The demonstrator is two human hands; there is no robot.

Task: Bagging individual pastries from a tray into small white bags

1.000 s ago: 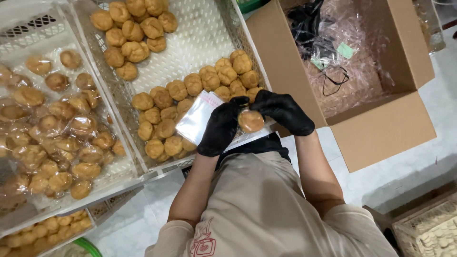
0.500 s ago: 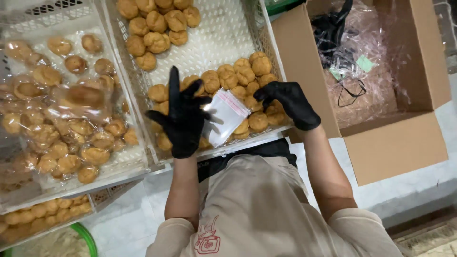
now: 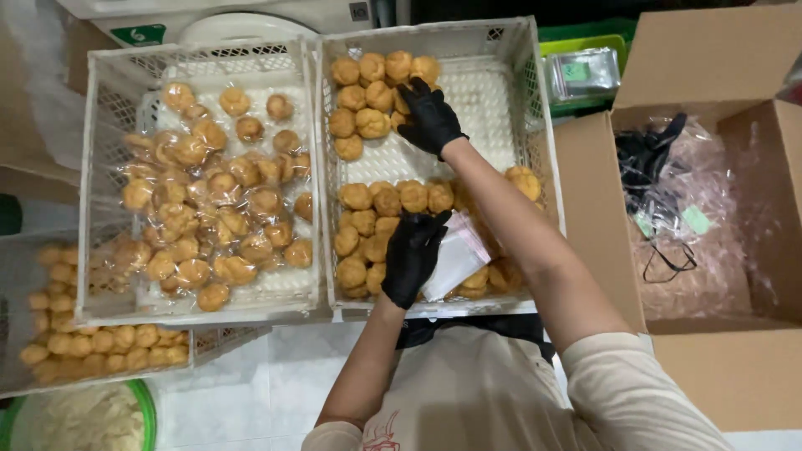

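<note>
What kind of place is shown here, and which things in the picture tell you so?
Probably a small bakery or food packing workshop. White plastic crates hold bare round pastries and pastries already wrapped in clear bags. The left hand in a black glove holds empty clear bags, and a cardboard box stands beside.

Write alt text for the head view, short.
A person in black gloves works over a white crate of unwrapped round pastries: the right hand reaches the far pile while the left hand holds clear bags. Bagged pastries fill the left crate; an open cardboard box sits right.
</note>
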